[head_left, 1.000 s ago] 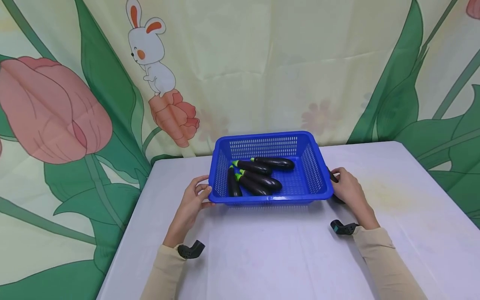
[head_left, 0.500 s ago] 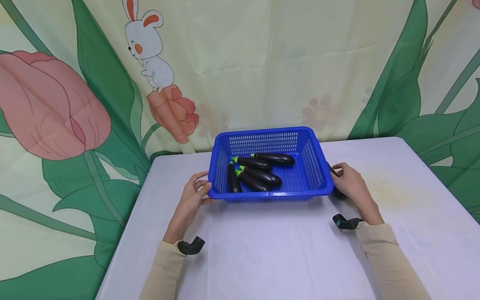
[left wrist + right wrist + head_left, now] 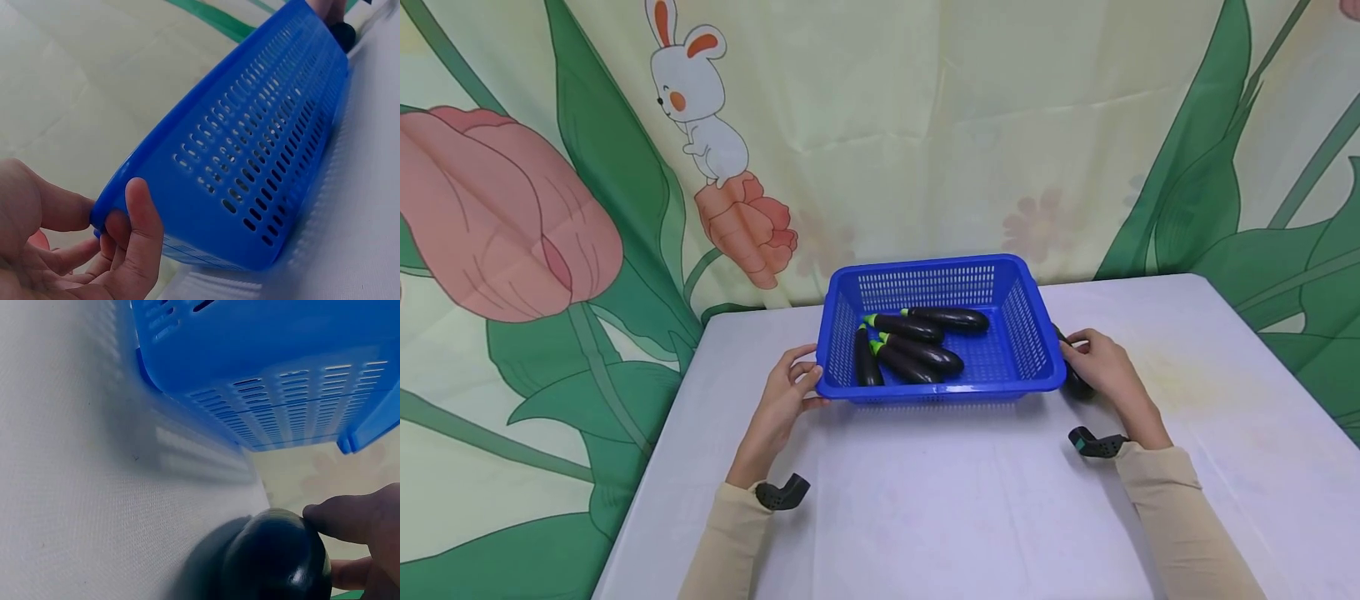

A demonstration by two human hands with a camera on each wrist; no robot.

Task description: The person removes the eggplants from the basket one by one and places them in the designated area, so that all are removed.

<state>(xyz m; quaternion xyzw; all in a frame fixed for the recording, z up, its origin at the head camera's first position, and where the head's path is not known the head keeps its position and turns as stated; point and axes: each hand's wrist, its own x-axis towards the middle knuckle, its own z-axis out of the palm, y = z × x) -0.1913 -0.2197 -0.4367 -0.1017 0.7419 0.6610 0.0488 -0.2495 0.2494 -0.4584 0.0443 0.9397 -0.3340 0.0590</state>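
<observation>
A blue plastic basket [image 3: 936, 388] with slotted walls stands on the table, several dark purple eggplants [image 3: 917, 353] with green stem ends lying inside. My left hand [image 3: 781, 408] pinches the basket's near left rim; the left wrist view shows the thumb [image 3: 65, 209] outside and fingers curled under the edge. Just beyond the basket's right wall, another eggplant [image 3: 1078, 385] lies on the cloth, partly covered by my right hand [image 3: 1105, 371]. In the right wrist view the thumb and a finger grip this eggplant [image 3: 275, 559] at its side.
A white cloth [image 3: 925, 500] covers the table, which ends behind the basket at a printed curtain [image 3: 925, 167] with a rabbit and tulips. Each wrist carries a small black camera [image 3: 782, 492]. The basket's right wall is close to the right hand.
The head view has tilted slightly. My right hand has shifted a little to the right, and more of the eggplant beside the basket shows. The left hand keeps its grip on the rim.
</observation>
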